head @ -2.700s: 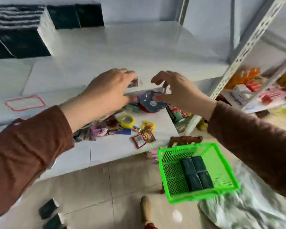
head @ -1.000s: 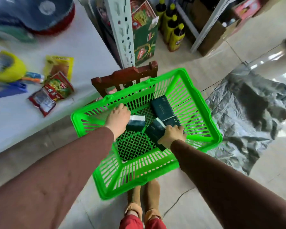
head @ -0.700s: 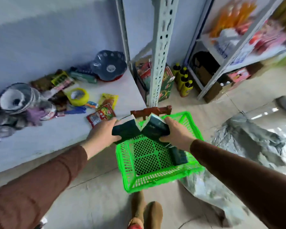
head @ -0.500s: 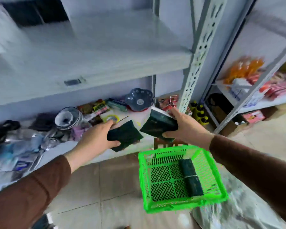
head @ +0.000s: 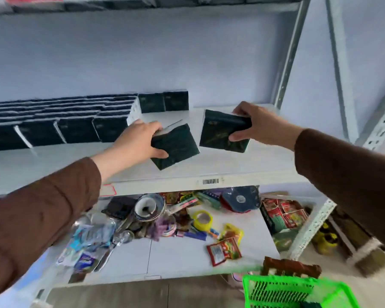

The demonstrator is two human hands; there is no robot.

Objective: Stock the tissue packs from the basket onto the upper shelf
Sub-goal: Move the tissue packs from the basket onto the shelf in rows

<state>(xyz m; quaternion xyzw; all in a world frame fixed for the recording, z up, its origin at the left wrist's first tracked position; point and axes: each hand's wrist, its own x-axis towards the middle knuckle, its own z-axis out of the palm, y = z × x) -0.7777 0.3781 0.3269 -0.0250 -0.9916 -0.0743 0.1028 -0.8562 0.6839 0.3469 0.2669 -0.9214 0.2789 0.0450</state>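
- Your left hand [head: 136, 142] is gripping a dark green tissue pack [head: 175, 146], thumb under the front face, fingers over the top edge; pack is tilted, one corner pointing to 6 o'clock.
- Your right hand [head: 255, 124] is gripping a 2nd tissue pack [head: 220, 131], fingers curled over its top right end, thumb on the front at approx 4 o'clock of the pack.
- Both packs are hanging over the upper shelf [head: 242, 163], just beside each other w/ a narrow gap btwn; can't tell if either is touching the shelf surface.
- Stocked packs [head: 76, 130] are sitting in rows at 9–10 o'clock of your left hand, standing on edge; two more [head: 163, 102] are standing vs. the back wall at 12 o'clock of the left-hand pack.
- Barcode label [head: 210, 181] is sitting on the shelf's front lip, at 6 o'clock below the packs.
- Lower shelf [head: 176, 258] is carrying mixed clutter: yellow tape roll [head: 202, 220], red snack sachet [head: 223, 251], blue-rimmed bowl [head: 147, 206].
- Green basket [head: 293, 292] is showing at 5 o'clock of frame, on the floor side, cut off by the edge; a dark pack corner is peeking in it at the btm edge.
- Brown sleeves are covering both your forearms.
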